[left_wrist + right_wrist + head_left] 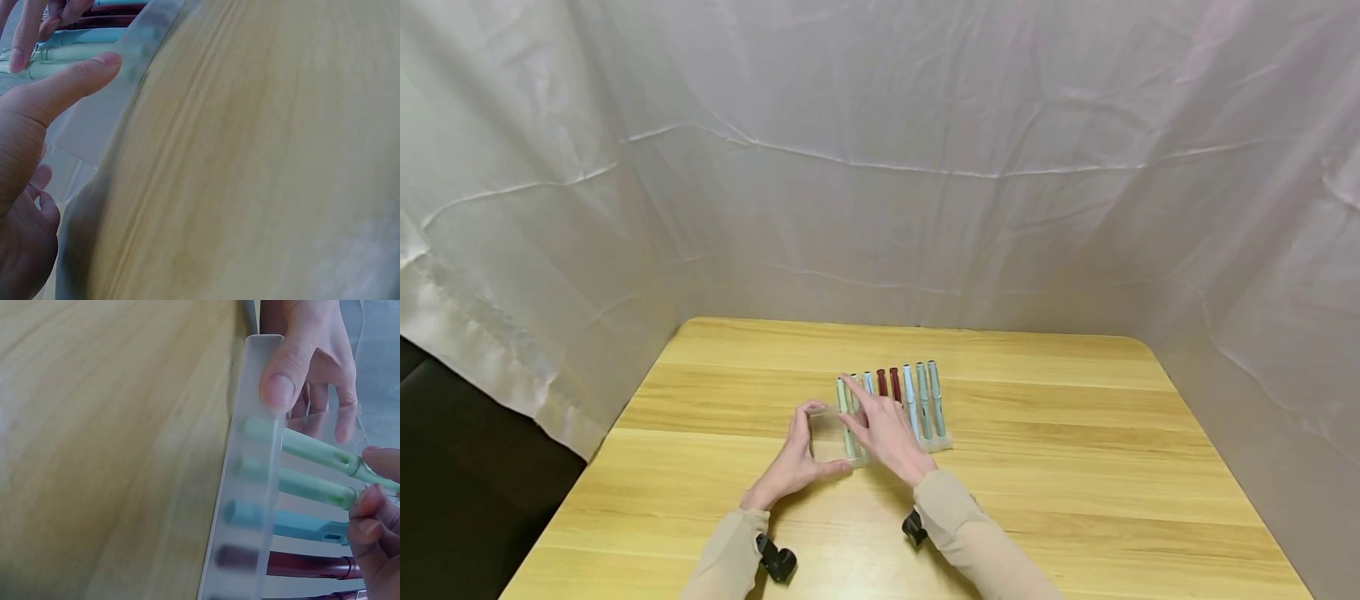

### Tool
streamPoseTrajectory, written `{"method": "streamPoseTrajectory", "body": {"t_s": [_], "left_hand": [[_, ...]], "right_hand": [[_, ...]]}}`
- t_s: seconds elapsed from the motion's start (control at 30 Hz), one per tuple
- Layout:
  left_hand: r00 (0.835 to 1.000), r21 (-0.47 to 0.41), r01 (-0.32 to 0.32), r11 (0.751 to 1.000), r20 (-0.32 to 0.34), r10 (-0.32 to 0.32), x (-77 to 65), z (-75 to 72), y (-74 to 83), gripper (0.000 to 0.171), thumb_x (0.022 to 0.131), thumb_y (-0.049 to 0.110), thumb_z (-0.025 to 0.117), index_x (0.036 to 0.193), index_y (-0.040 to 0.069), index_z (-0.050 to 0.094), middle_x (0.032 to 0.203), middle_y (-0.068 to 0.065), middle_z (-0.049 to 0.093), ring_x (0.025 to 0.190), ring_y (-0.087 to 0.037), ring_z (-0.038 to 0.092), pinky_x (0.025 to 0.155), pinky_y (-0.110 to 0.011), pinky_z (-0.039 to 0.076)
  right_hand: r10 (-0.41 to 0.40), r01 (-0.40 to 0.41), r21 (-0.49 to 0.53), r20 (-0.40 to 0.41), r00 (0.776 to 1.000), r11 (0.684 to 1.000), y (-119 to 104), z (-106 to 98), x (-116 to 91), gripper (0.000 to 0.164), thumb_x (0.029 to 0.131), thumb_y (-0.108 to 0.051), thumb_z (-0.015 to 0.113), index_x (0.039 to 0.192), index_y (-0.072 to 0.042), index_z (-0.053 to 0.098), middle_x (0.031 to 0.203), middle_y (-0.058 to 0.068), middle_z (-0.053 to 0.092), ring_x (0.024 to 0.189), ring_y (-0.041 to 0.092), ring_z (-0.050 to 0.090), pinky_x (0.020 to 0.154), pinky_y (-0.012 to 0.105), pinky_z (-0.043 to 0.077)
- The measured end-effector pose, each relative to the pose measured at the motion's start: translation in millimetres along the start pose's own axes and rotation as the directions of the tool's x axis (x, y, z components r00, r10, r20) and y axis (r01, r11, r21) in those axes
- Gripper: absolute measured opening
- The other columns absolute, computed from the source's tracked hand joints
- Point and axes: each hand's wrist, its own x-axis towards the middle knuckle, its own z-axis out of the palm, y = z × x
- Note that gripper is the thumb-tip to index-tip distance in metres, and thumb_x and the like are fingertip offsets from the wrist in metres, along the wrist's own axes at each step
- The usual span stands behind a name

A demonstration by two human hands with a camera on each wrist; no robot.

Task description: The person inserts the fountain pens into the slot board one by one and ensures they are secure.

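A clear, frosted plastic pen tray (257, 369) lies on the table, holding a row of several capped pens. My left hand (793, 460) grips the tray's left end, thumb along the front wall and fingers at the back. In the right wrist view, that thumb rests on the frosted wall. My right hand (887, 429) reaches over the row and pinches the leftmost pale green pen (319, 450) between finger and thumb. Beside it lie a second pale green pen (309, 486), a light blue pen (303, 525) and a dark red pen (306, 565). The right palm covers part of the row.
Farther right in the tray are another light blue pen (911, 396) and grey-green pens (936, 400). The wooden table (1075, 467) extends all round. Pale curtains (880, 208) hang behind and at the sides. A black camera (777, 562) is strapped at the left wrist.
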Motion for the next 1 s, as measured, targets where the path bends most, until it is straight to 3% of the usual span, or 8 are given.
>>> {"method": "streamPoseTrajectory", "body": {"t_s": [0.47, 0.73, 1.0], "left_hand": [[1.000, -0.001, 0.028, 1.000, 0.011, -0.028, 0.1, -0.8, 0.7, 0.107, 0.070, 0.032, 0.093, 0.147, 0.008, 0.023, 0.152, -0.018, 0.029, 0.147, -0.038, 0.028, 0.125, -0.063, 0.021], [1.000, -0.008, 0.026, 1.000, 0.012, -0.026, -0.3, -1.5, -0.3, 0.107, 0.071, 0.032, 0.092, 0.148, 0.007, 0.022, 0.153, -0.018, 0.028, 0.148, -0.039, 0.027, 0.125, -0.065, 0.019], [1.000, -0.019, 0.030, 0.999, 0.006, -0.030, 0.9, -0.9, -0.6, 0.108, 0.068, 0.031, 0.093, 0.148, 0.006, 0.024, 0.152, -0.019, 0.033, 0.145, -0.039, 0.032, 0.124, -0.065, 0.022]], "right_hand": [[0.010, -0.009, -0.041, 0.034, 0.999, 0.999, 1.1, 0.7, 2.0, 0.063, 0.097, -0.024, 0.067, 0.154, -0.015, 0.041, 0.050, -0.011, 0.036, 0.041, -0.001, 0.024, 0.038, 0.011, 0.020], [0.017, -0.016, -0.023, 0.053, 0.998, 1.000, 2.0, 0.8, -0.3, 0.070, 0.097, -0.025, 0.067, 0.158, -0.017, 0.032, 0.052, -0.010, 0.042, 0.042, -0.001, 0.027, 0.039, 0.012, 0.028], [0.048, -0.049, 0.097, 0.016, 0.999, 0.994, 7.5, -9.3, -14.7, 0.078, 0.095, -0.023, 0.070, 0.160, -0.024, 0.027, 0.052, -0.009, 0.045, 0.045, -0.003, 0.033, 0.044, 0.013, 0.038]]}}
